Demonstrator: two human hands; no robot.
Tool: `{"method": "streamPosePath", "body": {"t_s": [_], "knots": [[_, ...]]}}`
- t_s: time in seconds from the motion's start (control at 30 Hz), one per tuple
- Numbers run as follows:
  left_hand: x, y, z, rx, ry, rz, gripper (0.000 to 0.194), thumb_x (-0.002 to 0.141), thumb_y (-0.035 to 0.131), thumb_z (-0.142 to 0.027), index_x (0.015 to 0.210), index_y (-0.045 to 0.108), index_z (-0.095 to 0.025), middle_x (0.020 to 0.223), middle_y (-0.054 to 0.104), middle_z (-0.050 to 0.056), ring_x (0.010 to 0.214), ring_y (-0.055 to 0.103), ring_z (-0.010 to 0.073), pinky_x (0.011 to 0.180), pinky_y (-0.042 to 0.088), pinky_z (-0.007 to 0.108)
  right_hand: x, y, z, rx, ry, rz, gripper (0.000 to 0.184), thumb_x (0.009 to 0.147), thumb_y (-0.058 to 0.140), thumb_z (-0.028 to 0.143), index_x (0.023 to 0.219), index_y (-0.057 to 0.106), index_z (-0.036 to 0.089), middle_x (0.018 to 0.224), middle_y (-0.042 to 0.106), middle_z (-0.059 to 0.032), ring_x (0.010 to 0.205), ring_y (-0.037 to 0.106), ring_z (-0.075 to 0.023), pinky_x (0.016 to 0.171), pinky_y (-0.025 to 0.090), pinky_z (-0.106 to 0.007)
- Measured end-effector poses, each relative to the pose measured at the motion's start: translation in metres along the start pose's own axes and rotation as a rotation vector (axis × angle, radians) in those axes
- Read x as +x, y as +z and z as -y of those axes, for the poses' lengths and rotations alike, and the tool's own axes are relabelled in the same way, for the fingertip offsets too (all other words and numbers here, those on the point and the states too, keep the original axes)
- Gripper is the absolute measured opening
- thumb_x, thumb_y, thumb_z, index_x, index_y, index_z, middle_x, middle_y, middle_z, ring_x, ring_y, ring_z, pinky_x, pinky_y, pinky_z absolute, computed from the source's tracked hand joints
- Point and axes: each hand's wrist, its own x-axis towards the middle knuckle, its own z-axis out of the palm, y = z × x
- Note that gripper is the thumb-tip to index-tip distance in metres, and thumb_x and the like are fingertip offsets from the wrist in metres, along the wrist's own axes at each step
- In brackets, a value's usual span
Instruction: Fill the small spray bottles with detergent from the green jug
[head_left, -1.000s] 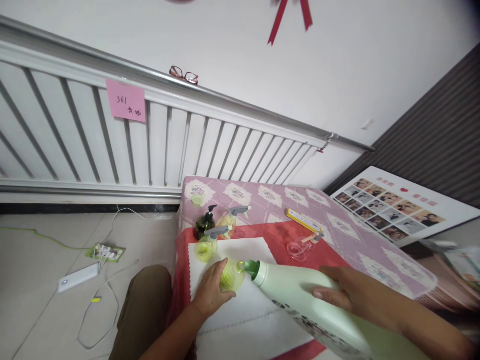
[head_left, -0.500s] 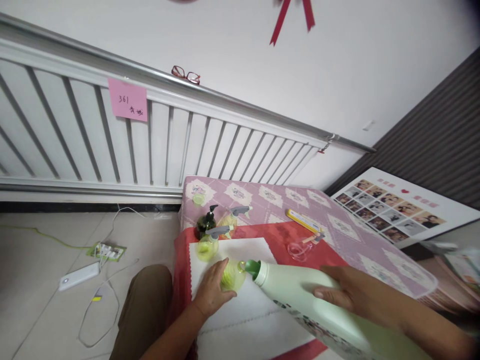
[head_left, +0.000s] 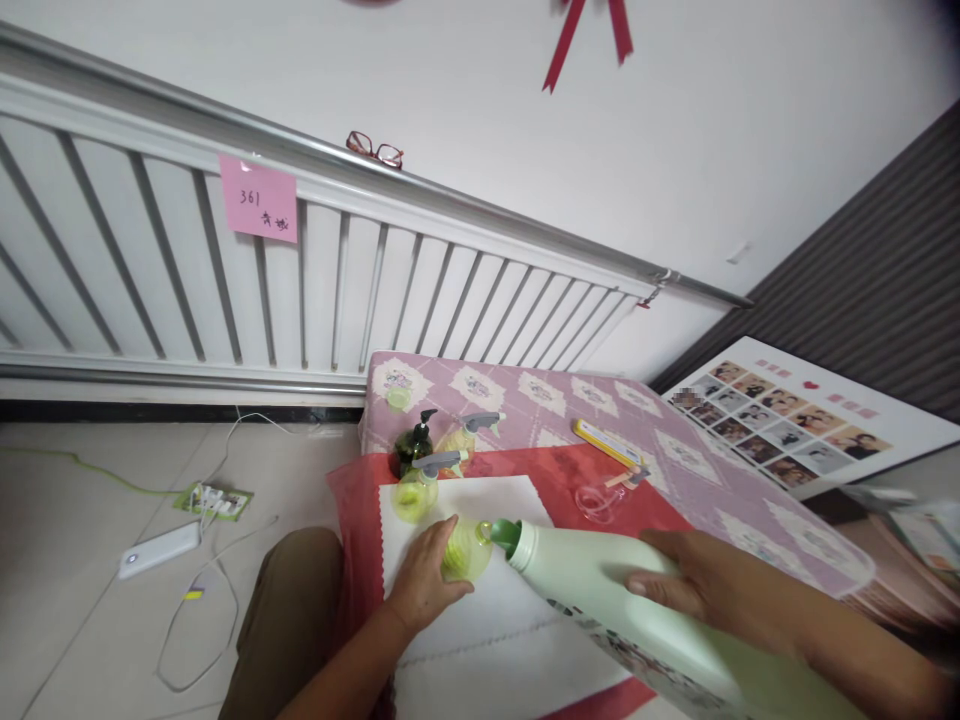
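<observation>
My left hand (head_left: 429, 578) is closed around a small yellow-green spray bottle (head_left: 466, 550) with its top off, tilted so its mouth points right. My right hand (head_left: 675, 585) grips a large pale green detergent jug (head_left: 592, 570), which lies tipped to the left. The jug's dark green spout is at the small bottle's mouth; I cannot tell whether liquid is flowing. Behind my left hand stand a yellow spray bottle (head_left: 415, 493) with a grey trigger, an orange-tinted spray bottle (head_left: 457, 445) and a dark pump bottle (head_left: 414, 445).
A white cloth (head_left: 517, 640) lies over a red cloth (head_left: 637, 500) on the purple patterned bed cover (head_left: 517, 385). A yellow box (head_left: 607, 442) and a clear tube with a trigger head (head_left: 600, 500) lie beyond the jug. Cables and a power strip (head_left: 214, 502) are on the floor at left.
The two hands, the small bottle and the jug hold nearly the same positions. The red cloth's left edge now reaches further left, beside my knee.
</observation>
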Motion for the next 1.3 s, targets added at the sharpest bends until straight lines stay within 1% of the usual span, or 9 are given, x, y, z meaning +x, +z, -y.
{"method": "streamPosePath", "body": {"t_s": [0.1, 0.27, 0.47, 0.63, 0.87, 1.1, 1.3], "knots": [[0.0002, 0.0004, 0.0009, 0.005, 0.010, -0.003, 0.090, 0.061, 0.075, -0.024, 0.141, 0.034, -0.024, 0.143, 0.045, 0.009, 0.131, 0.040, 0.0284, 0.112, 0.031, 0.047, -0.0011, -0.0035, 0.0046, 0.034, 0.028, 0.108, 0.047, 0.083, 0.046, 0.064, 0.084, 0.064, 0.021, 0.087, 0.072, -0.0071, 0.077, 0.066, -0.0256, 0.064, 0.049, -0.032], [0.0006, 0.0002, 0.0010, 0.016, 0.021, 0.000, 0.091, 0.061, 0.076, -0.026, 0.142, 0.033, -0.024, 0.143, 0.045, 0.009, 0.131, 0.041, 0.0290, 0.111, 0.032, 0.047, -0.0018, -0.0071, 0.0088, 0.064, 0.038, 0.130, 0.044, 0.083, 0.046, 0.063, 0.086, 0.063, 0.022, 0.088, 0.072, -0.0062, 0.080, 0.067, -0.0264, 0.066, 0.048, -0.033], [0.0002, -0.0003, -0.0003, 0.022, 0.013, 0.002, 0.090, 0.061, 0.076, -0.025, 0.141, 0.035, -0.020, 0.142, 0.045, 0.011, 0.131, 0.041, 0.0285, 0.112, 0.031, 0.046, 0.0000, -0.0069, 0.0087, 0.041, 0.037, 0.114, 0.047, 0.083, 0.045, 0.065, 0.085, 0.063, 0.021, 0.087, 0.072, -0.0076, 0.079, 0.066, -0.0266, 0.066, 0.048, -0.034], [0.0001, -0.0004, 0.0000, 0.015, -0.001, 0.012, 0.090, 0.061, 0.075, -0.025, 0.142, 0.034, -0.023, 0.144, 0.044, 0.009, 0.132, 0.040, 0.0289, 0.112, 0.031, 0.047, 0.0011, -0.0061, 0.0072, 0.022, 0.026, 0.097, 0.050, 0.081, 0.045, 0.067, 0.083, 0.063, 0.020, 0.085, 0.072, -0.0084, 0.076, 0.066, -0.0272, 0.065, 0.048, -0.035], [-0.0003, -0.0011, -0.0012, 0.004, -0.007, 0.010, 0.090, 0.061, 0.074, -0.024, 0.142, 0.034, -0.023, 0.143, 0.044, 0.009, 0.132, 0.040, 0.0290, 0.112, 0.031, 0.047, 0.0001, -0.0068, 0.0097, 0.054, 0.012, 0.121, 0.050, 0.083, 0.044, 0.066, 0.086, 0.063, 0.020, 0.086, 0.072, -0.0080, 0.078, 0.066, -0.0264, 0.067, 0.048, -0.035], [-0.0003, -0.0017, -0.0018, 0.007, -0.015, 0.013, 0.089, 0.062, 0.074, -0.025, 0.141, 0.035, -0.022, 0.144, 0.044, 0.010, 0.132, 0.040, 0.0296, 0.112, 0.030, 0.047, 0.0002, -0.0057, 0.0080, 0.034, 0.010, 0.107, 0.050, 0.082, 0.045, 0.066, 0.084, 0.062, 0.020, 0.084, 0.072, -0.0077, 0.076, 0.066, -0.0261, 0.064, 0.048, -0.034], [0.0003, -0.0005, 0.0004, 0.008, -0.005, 0.011, 0.090, 0.061, 0.074, -0.025, 0.142, 0.034, -0.023, 0.144, 0.044, 0.010, 0.132, 0.040, 0.0293, 0.112, 0.031, 0.047, 0.0005, -0.0068, 0.0099, 0.032, 0.012, 0.109, 0.051, 0.082, 0.044, 0.067, 0.086, 0.063, 0.020, 0.087, 0.072, -0.0084, 0.078, 0.066, -0.0270, 0.066, 0.049, -0.035]]}}
